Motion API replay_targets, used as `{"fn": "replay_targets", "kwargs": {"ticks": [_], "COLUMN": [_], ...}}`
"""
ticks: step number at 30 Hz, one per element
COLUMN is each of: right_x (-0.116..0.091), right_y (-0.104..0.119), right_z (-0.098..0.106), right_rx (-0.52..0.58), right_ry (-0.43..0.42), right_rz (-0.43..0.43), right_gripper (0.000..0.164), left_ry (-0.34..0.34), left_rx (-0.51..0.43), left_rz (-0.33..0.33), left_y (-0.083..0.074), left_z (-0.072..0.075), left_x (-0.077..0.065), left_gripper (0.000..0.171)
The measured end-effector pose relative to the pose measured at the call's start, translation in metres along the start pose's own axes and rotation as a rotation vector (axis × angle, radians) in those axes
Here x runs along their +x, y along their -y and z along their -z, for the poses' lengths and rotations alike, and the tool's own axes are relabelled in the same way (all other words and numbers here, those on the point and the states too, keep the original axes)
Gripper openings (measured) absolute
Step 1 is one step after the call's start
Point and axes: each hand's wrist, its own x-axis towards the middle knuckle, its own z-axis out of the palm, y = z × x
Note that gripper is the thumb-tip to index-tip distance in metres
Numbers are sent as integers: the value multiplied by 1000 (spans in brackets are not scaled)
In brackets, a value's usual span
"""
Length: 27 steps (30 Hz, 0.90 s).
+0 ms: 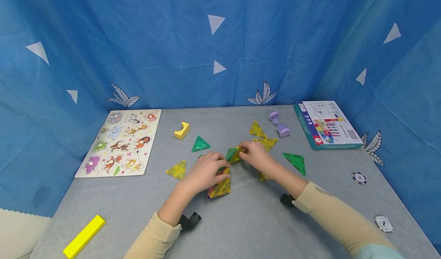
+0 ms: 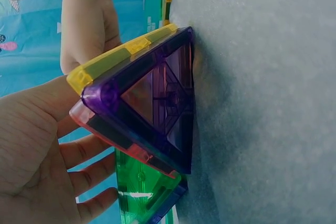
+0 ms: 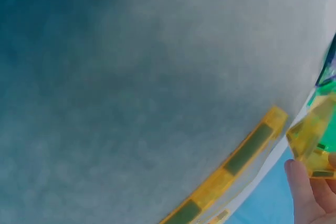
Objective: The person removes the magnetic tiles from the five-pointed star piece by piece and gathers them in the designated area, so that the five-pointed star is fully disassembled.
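My left hand [image 1: 206,172] holds a small structure of see-through triangular magnetic tiles standing on the grey table. Its thumb lies on the structure's yellow tile [image 1: 221,188], with the fingers reaching round the far side. The left wrist view shows a purple tile [image 2: 173,100] facing the camera, a pink tile [image 2: 113,132] along one side and a green tile [image 2: 139,182] beside the fingers. Just right of the structure, my right hand [image 1: 257,159] pinches a yellow triangular magnetic tile [image 3: 310,129] by its edge. A green tile [image 1: 231,154] overlaps it in the head view.
Loose yellow tiles [image 1: 177,170] and green tiles [image 1: 296,162] lie around the hands. Further back are a yellow arch block [image 1: 182,130], a purple sand timer [image 1: 279,124] and a box [image 1: 329,123]. An animal puzzle board [image 1: 118,144] lies left, a yellow bar [image 1: 84,236] front left.
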Motion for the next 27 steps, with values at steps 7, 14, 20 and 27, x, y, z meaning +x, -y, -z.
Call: {"fn": "replay_targets", "kwargs": {"ticks": [7, 14, 20, 27], "right_x": [2, -6, -17, -25], "right_y": [-11, -11, 8, 30], "right_z": [7, 14, 27, 31], "right_rx": [96, 75, 2, -24], "right_ry": [-63, -60, -106, -143], "right_rz": [5, -1, 16, 47], "right_gripper": [11, 17, 7, 12], "left_ry": [-7, -51, -188, -188], "left_rx": [-24, -148, -249, -254], "left_rz": [-3, 80, 253, 315], "left_y": [1, -1, -16, -26], "left_z": [-1, 2, 15, 17], "left_x": [1, 4, 14, 24], "left_gripper": [29, 25, 41, 38]}}
